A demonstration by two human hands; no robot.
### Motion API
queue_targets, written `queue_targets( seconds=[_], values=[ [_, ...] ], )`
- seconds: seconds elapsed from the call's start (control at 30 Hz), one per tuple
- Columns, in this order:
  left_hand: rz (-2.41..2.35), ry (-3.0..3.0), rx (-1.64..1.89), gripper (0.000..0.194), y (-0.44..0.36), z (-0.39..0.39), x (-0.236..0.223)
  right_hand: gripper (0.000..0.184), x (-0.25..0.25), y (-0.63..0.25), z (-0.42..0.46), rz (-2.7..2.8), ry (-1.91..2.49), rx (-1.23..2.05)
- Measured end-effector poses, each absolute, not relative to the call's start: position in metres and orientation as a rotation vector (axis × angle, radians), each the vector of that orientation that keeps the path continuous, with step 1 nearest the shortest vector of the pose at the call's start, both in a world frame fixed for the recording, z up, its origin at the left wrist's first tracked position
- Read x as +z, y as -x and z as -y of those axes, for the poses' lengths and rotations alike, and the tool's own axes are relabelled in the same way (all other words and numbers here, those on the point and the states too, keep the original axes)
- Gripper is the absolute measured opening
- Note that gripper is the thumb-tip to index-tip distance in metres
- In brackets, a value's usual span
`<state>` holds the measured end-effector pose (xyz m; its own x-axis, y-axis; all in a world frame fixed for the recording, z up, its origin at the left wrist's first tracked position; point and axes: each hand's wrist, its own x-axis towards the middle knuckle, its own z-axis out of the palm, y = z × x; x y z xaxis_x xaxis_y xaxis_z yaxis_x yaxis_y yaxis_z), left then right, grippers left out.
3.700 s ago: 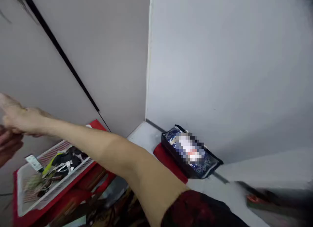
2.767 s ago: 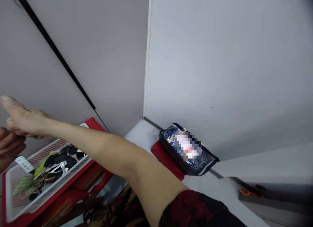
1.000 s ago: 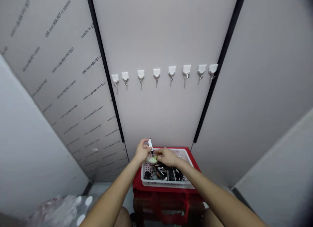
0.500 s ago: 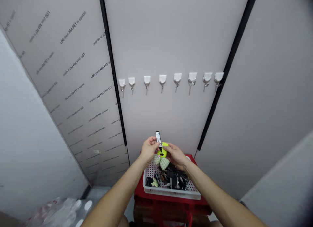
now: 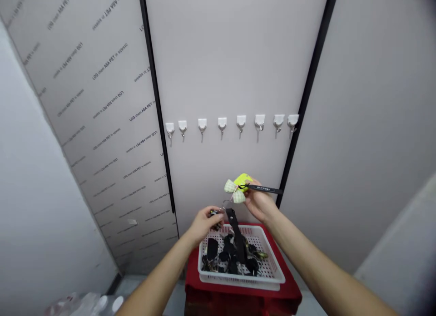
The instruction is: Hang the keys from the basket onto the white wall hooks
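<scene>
My right hand (image 5: pixel 259 203) is closed on a lime-green key fob (image 5: pixel 244 180) with a pale checked bow (image 5: pixel 234 191) and a black tag, lifted above the white basket (image 5: pixel 272 274). A black strap (image 5: pixel 236 234) hangs from it down into the basket. My left hand (image 5: pixel 205 221) pinches a small dark key piece at the basket's back left rim. The basket holds several black keys and fobs. On the wall above runs a row of white adhesive hooks (image 5: pixel 222 124), all bare.
The basket rests on a red box (image 5: pixel 293 295) against a grey panelled wall with black vertical strips (image 5: pixel 156 102). A clear plastic bag (image 5: pixel 83 303) lies on the floor at lower left.
The view swung from a floor corner to the hook wall. My right hand has lifted the green fob up and right out of the basket; my left hand dropped to the basket rim.
</scene>
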<state>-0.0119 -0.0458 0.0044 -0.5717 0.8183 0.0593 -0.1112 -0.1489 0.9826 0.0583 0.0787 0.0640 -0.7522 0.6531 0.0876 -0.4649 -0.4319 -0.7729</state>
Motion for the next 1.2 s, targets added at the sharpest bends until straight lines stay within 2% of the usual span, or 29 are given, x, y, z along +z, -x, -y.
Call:
queue_targets(
  seconds=[0.17, 0.37, 0.53, 0.67, 0.7, 0.77, 0.87, 1.0, 1.1, 1.2],
  values=[
    [-1.399, -0.784, 1.883, 0.023, 0.024, 0.057, 0.035, 0.018, 0.061, -0.063, -0.082, 1.050, 0.331, 2.232],
    [-1.556, -0.748, 1.935, 0.031, 0.016, 0.048, 0.049, 0.012, 0.073, -0.050, -0.061, 1.106, 0.150, 2.279],
    [-1.100, -0.591, 2.017, 0.028, 0.006, 0.047, 0.050, 0.016, 0.085, -0.048, -0.051, 1.201, 0.130, 2.322],
    [-0.969, -0.542, 2.198, 0.024, 0.009, 0.054, 0.045, 0.013, 0.084, -0.061, -0.053, 1.272, 0.141, 2.301],
    [-0.980, -0.548, 2.259, 0.023, 0.011, 0.057, 0.045, 0.011, 0.081, -0.065, -0.055, 1.297, 0.155, 2.328],
    [-1.061, -0.627, 2.345, 0.019, 0.014, 0.063, 0.050, 0.020, 0.075, -0.072, -0.059, 1.403, 0.206, 2.421],
    [-1.399, -0.948, 2.251, 0.015, 0.011, 0.068, 0.059, 0.028, 0.065, -0.072, -0.054, 1.650, 0.249, 2.476],
    [-1.846, -1.302, 1.944, 0.013, 0.002, 0.067, 0.064, 0.029, 0.067, -0.052, -0.031, 1.762, 0.221, 2.181],
    [-2.017, -1.246, 2.003, 0.011, 0.008, 0.072, 0.065, 0.031, 0.076, -0.035, -0.018, 1.814, 0.182, 1.893],
    [-1.939, -1.204, 2.116, 0.011, 0.022, 0.084, 0.067, 0.030, 0.086, -0.023, -0.012, 1.974, 0.058, 1.744]
  ],
)
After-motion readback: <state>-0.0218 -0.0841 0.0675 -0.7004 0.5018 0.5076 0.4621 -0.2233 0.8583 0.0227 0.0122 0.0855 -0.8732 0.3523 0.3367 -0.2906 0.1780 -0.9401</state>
